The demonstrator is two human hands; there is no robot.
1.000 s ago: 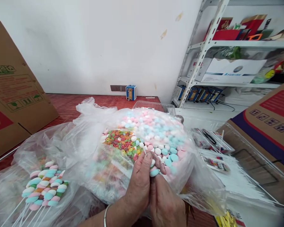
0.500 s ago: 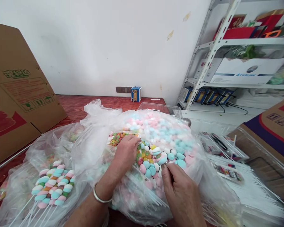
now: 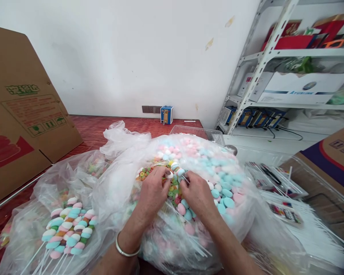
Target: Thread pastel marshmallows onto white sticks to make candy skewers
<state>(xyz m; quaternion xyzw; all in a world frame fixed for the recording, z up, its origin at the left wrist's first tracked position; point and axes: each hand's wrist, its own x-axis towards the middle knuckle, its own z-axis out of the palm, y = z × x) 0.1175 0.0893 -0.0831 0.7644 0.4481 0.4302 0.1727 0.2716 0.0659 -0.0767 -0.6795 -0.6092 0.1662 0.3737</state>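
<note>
My left hand (image 3: 153, 191), a bangle on its wrist, is closed with a white marshmallow (image 3: 169, 174) pinched at its fingertips. Just beside it, my right hand (image 3: 197, 194) grips a candy skewer (image 3: 176, 168), its pale blue, white and yellow sweets pointing up and left; most of the stick is hidden by the fingers. Both hands are over a big clear plastic bag (image 3: 123, 152) holding pink, white and blue marshmallows (image 3: 226, 193) and colourful ring gummies (image 3: 173, 191). Loaded marshmallow skewers (image 3: 70, 229) lie at the left on plastic.
A cardboard box (image 3: 25, 103) stands at the left, another (image 3: 329, 152) at the right. White sticks (image 3: 309, 233) are spread on the right beside a small packet (image 3: 285, 213). A blue device (image 3: 166, 115) sits by the wall; a metal shelf (image 3: 260, 61) stands behind.
My right hand has moved up and left with the skewer, close to my left hand. My left hand has come out of the gummies and now pinches a white marshmallow.
</note>
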